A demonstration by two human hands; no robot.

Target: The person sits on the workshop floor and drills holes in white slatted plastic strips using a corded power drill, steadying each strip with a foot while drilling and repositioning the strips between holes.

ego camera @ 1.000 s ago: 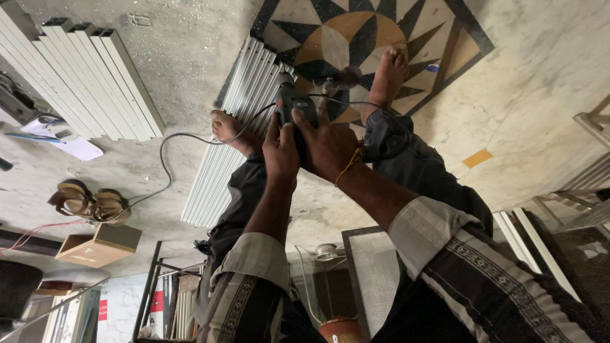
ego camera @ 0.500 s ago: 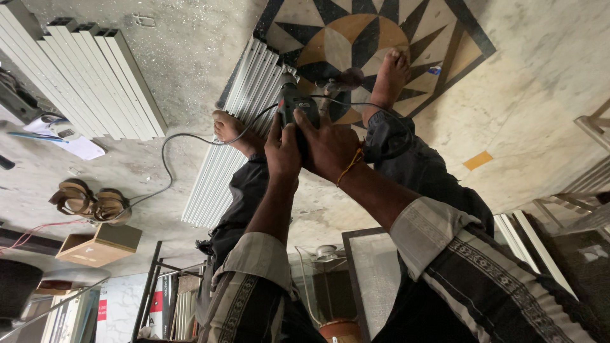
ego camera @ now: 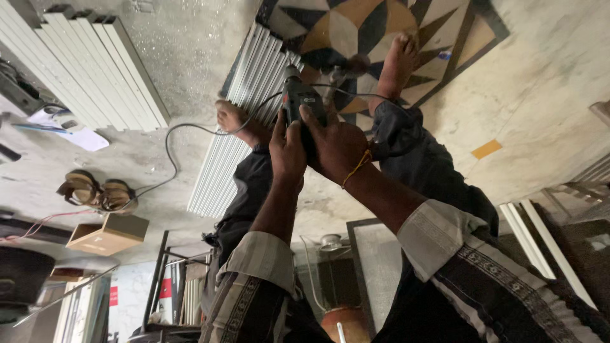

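Two hands on one power drill: left hand and right hand, fingers clenched around its body. Drill positioned over stack of white aluminium profiles on floor, cord trailing left.

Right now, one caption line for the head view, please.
Both hands, left hand and right hand, grip a corded power drill over white metal strips on a patterned floor.
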